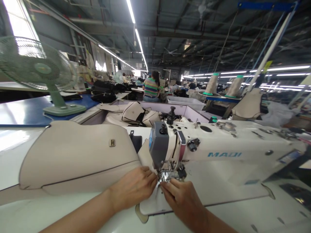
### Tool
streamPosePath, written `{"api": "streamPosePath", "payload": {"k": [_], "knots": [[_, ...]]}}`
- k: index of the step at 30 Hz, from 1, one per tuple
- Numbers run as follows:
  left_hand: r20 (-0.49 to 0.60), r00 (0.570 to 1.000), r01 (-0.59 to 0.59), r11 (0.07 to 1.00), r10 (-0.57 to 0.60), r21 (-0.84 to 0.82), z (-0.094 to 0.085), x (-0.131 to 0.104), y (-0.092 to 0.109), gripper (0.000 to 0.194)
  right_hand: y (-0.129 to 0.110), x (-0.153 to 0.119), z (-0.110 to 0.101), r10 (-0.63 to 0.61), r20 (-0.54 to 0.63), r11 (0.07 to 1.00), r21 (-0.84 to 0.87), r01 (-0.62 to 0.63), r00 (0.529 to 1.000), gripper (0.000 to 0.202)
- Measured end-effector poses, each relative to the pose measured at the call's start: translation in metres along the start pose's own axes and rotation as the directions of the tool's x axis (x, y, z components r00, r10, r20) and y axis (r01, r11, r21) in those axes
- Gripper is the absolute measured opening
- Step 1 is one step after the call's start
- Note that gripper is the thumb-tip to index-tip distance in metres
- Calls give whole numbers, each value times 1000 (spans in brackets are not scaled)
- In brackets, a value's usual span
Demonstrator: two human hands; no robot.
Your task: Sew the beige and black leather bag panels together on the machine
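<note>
A white sewing machine (225, 152) stands at the right, its dark-fronted head above a metal presser foot (165, 176). My left hand (136, 186) is at the left side of the foot, fingers curled and pressed together. Close to the foot's front right, my right hand (182, 195) has its thumb and fingers pinched. Whatever either hand grips is too small or hidden to make out. A beige leather bag piece (80, 155) with a small metal fitting (112, 142) lies left of the machine, beyond my left forearm.
Behind the machine, a lilac-walled bin (191, 113) holds beige bag pieces (132, 111). A green fan (57, 87) stands on a blue table (26, 110) at the left. Thread cones (211, 84) stand at the back right. A person (152, 86) in a striped top is farther back.
</note>
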State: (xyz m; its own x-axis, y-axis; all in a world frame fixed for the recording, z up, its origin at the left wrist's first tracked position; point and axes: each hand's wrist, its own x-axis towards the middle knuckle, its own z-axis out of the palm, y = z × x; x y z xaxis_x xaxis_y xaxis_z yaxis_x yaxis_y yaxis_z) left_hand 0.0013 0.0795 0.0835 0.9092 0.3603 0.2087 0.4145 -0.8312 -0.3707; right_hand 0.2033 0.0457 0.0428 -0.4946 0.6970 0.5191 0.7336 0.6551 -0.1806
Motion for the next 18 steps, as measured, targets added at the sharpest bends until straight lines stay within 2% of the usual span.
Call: {"api": "streamPosePath", "payload": {"k": [5,10,13,15,18], "knots": [[-29,1000,-3,1000,4,25,0,-1,0,5,0,-3,-3,35,-79,999,36,-32,996,32],[-36,999,-5,999,6,40,1,2,0,3,7,-2,-2,249,-147,968,66,-241,957,32],[-39,999,8,999,-6,47,3,-1,-4,1,9,1,-4,273,-126,961,79,-264,954,30],[-35,999,37,998,-35,52,4,-13,-11,6,8,2,-6,267,-92,961,95,-258,959,26],[-23,990,143,988,-142,62,0,-51,-25,16,5,2,-7,254,-62,962,119,-245,965,26]]}}
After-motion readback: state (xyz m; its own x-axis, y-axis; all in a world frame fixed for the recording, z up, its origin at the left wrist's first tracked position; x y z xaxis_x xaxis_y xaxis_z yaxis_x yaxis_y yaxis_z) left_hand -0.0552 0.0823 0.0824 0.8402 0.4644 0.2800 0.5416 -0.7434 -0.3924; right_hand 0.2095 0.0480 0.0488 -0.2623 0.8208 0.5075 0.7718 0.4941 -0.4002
